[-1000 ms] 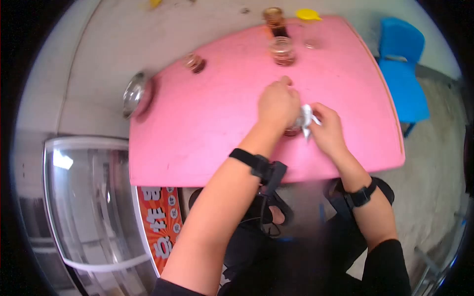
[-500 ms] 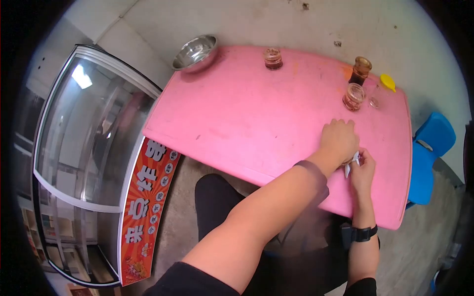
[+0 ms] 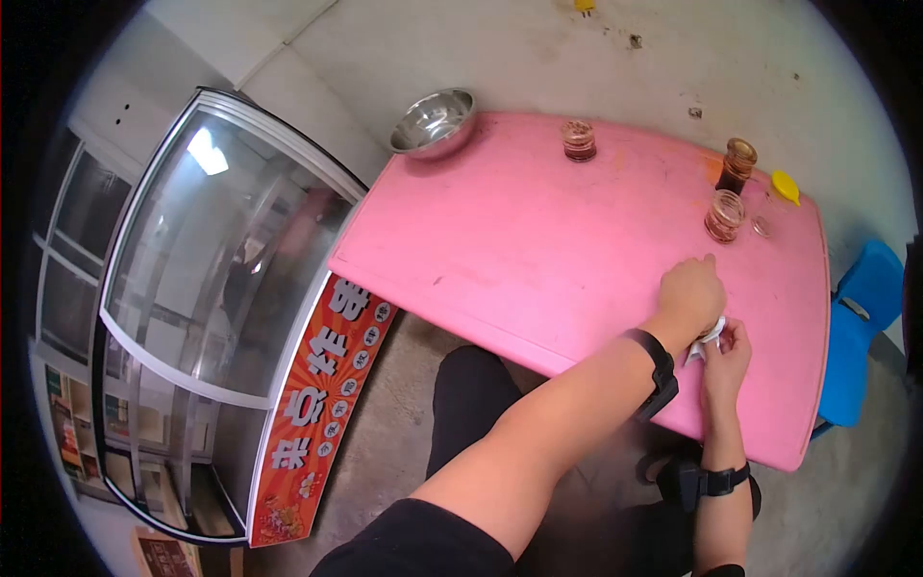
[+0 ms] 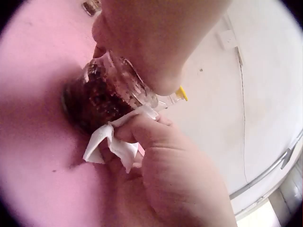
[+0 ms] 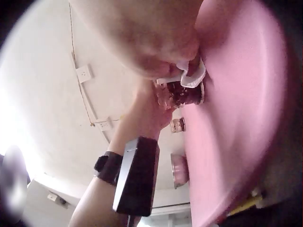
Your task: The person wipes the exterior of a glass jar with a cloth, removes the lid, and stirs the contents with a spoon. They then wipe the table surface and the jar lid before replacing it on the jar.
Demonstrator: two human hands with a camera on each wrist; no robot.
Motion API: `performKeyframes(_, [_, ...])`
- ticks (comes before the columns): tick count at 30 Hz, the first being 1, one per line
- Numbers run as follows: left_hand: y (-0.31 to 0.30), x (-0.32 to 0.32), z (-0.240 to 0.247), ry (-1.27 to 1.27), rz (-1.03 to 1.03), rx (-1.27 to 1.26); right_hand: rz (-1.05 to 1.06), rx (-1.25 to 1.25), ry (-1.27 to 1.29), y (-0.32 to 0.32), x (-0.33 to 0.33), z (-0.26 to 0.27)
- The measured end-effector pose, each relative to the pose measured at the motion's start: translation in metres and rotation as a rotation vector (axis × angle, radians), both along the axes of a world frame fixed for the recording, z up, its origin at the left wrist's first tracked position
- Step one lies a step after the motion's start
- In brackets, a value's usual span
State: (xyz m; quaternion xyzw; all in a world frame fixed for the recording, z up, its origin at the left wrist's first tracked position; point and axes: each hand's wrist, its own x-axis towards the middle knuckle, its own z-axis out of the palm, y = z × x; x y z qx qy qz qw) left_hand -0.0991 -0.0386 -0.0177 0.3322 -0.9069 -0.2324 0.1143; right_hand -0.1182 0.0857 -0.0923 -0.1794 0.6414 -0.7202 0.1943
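Observation:
My left hand grips a glass jar with dark red-brown contents by its upper part, the palm over its mouth. The jar stands near the right front of the pink table and is mostly hidden in the head view. From the right side, my right hand pinches a crumpled white tissue and presses it against the jar's side. In the right wrist view, the tissue wraps partly round the glass, with the left hand behind.
On the pink table stand several jars: a small one at the back, a tall dark one and a squat one. A yellow lid and a metal bowl are there too. A blue chair sits right, a glass cabinet left.
The head view has swung left, so the table and its jars appear farther right and lower. Both hands stay at the jar, with the tissue still held against it.

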Motion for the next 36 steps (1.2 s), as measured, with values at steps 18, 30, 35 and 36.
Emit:
performKeyframes(18, [0.000,-0.011,0.002,-0.015,-0.024,-0.016,-0.246,0.139,0.393,0.014,0.000,0.013])
performKeyframes(30, [-0.062,-0.031,0.002,-0.115,-0.031,-0.309,-0.144,0.111,0.301,0.053,-0.046,0.053])
performKeyframes(35, [-0.130,-0.073,-0.013,0.040,0.112,-0.470,-0.058,0.143,0.355,0.070,-0.045,0.058])
performKeyframes(36, [-0.140,-0.084,-0.012,0.038,0.084,-0.478,-0.060,0.144,0.401,0.073,-0.046,0.063])
